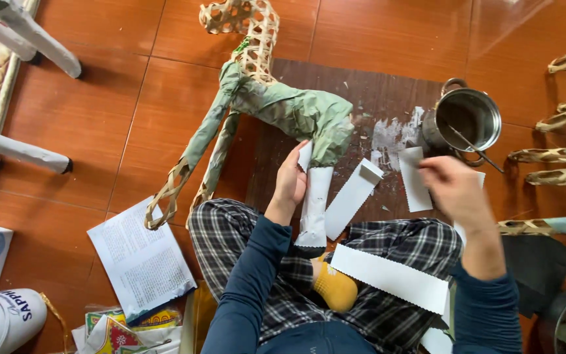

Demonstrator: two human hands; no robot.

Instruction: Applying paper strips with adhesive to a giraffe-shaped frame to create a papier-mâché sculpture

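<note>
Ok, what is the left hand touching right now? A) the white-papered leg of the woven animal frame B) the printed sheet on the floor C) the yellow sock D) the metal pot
A: the left hand rests its fingers on the white-papered leg of the woven animal frame, while the metal pot stands apart near the right hand.

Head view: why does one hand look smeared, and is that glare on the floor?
Head view: the right hand is motion-blurred, while the left hand on the white paper leg is sharp; a pale sheen of glare lies on the tiles at upper right; the pot rim shines; light is soft, shadows faint.
</note>
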